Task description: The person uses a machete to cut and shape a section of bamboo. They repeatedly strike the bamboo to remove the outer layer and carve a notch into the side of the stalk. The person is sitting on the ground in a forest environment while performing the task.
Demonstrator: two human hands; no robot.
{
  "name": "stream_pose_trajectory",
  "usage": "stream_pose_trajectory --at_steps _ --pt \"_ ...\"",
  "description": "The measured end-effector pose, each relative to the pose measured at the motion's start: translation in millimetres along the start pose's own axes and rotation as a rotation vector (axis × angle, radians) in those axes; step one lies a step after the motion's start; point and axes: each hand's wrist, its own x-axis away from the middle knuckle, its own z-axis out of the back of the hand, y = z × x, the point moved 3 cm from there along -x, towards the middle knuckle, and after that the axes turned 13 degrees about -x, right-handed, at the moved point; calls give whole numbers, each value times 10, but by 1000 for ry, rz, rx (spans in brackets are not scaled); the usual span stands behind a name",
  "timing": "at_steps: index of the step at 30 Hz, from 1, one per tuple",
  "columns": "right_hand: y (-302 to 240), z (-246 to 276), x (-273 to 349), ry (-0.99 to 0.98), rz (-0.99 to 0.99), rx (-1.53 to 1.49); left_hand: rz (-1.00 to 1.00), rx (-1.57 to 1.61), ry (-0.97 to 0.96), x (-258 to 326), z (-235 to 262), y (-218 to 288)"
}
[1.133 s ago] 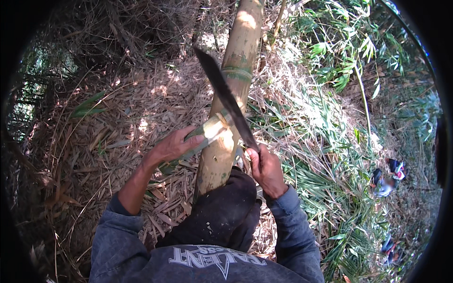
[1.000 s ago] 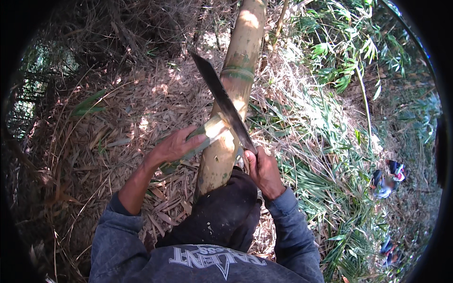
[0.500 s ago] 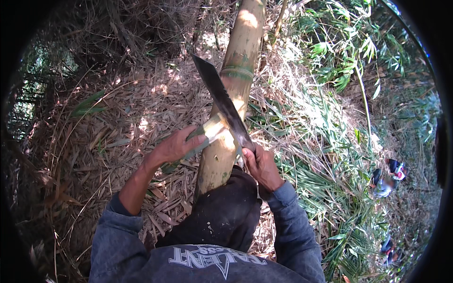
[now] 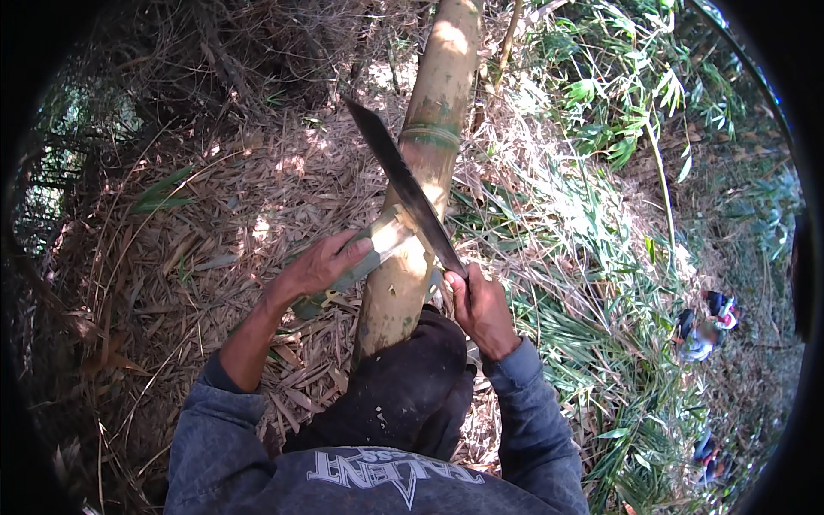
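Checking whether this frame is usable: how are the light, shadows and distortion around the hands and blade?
Head view: dappled sunlight, glare on the bamboo pole top; machete blade dark but sharp; left hand and right hand evenly lit; leaf litter patchy; fisheye rim black, edges bent.

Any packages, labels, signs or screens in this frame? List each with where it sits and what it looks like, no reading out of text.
No packages, signs or screens.
Printed lettering: pale block print on the person's dark grey-blue top, bottom centre of the view, seen upside down.
Everything else is unmarked: bamboo pole, long dark blade in the right hand, split bamboo piece under the left hand, dry leaf litter.
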Motion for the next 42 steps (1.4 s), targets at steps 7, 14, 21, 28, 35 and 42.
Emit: stream_pose_trajectory --at_steps 7,14,21,28,35,42 --pt "241 -118 22 15 -20 5 -11 -72 -31 -47 21 -30" --pt "142 -31 -101 -108 -140 -107 -65 -104 74 -37 1 -18" --pt "-81 130 64 -31 -80 -136 80 -409 185 106 -36 236" --pt "-277 33 -29 137 -8 -162 46 -375 221 107 -2 218" --pt "144 -144 -73 15 -12 41 89 -407 197 104 -54 254" --pt "311 -178 -80 -15 -94 -188 -12 -204 113 24 -65 168"
